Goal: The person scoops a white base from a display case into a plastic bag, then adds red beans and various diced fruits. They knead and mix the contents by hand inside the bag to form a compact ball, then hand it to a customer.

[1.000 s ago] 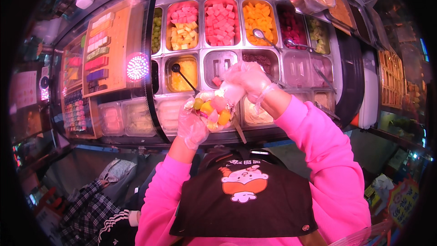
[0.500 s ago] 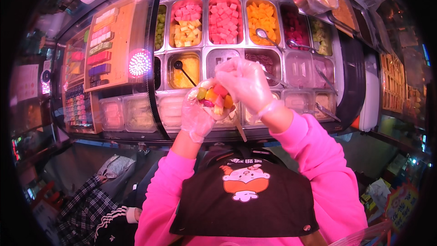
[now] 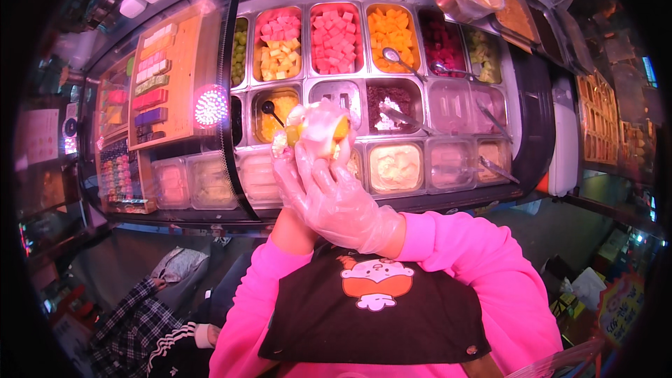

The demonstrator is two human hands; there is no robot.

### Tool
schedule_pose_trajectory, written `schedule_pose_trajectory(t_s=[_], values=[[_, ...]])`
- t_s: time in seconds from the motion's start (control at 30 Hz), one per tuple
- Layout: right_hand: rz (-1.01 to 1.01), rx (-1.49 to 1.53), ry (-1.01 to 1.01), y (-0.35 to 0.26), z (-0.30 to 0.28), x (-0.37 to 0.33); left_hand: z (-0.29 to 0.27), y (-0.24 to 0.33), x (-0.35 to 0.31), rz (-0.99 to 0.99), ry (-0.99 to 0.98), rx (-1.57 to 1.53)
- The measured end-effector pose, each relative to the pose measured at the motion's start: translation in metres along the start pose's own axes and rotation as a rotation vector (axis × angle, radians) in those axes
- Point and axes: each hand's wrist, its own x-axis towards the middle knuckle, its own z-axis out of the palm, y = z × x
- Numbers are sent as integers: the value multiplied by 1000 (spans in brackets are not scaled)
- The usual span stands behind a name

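Note:
Between my gloved hands is a soft, pale fruit-filled wrapper (image 3: 316, 129), which looks like a mochi skin. Its skin lies folded partly over the fruit, and yellow-orange and green pieces show at its sides. My left hand (image 3: 280, 157) cups it from the left and beneath; most of that hand is hidden behind the other. My right hand (image 3: 346, 210) lies across the front, its fingers bent and pressed against the wrapper. Both clear gloves are wrinkled. Just behind the wrapper is a yellow filling tub (image 3: 259, 129) with a black spoon (image 3: 269, 108).
Steel pans hold pink cubes (image 3: 336, 38), orange cubes (image 3: 390, 31) and dark red bean paste (image 3: 388, 98). A cream tub (image 3: 395, 168) sits near the front edge. Spoons lean across several pans. On the left stands a wooden display board (image 3: 178, 49); a person's plaid sleeve (image 3: 133, 308) shows at lower left.
My right hand has come down and left from above the wrapper to its front. The wrapper's skin now covers more of the fruit. The view has shifted slightly.

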Motion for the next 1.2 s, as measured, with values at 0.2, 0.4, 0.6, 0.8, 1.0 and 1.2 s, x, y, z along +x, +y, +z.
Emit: schedule_pose_trajectory(t_s=[0.2,0.4,0.6,0.8,1.0,1.2], values=[[-196,192,-21,11,3,-22,40,-2,20,-585,179,-3057],[-85,451,312,33,-10,-45,21,-20,19,-499,217,-3789],[882,1272,214,48,41,-27,24,7,24,-802,723,-3374],[793,1425,231,53,74,-36,47,5,8,-747,672,-3335],[845,2074,422,55,71,-39,53,4,2,-865,811,-3217],[947,2319,431,62,58,-34,44,-1,-4,-694,799,-3318]])
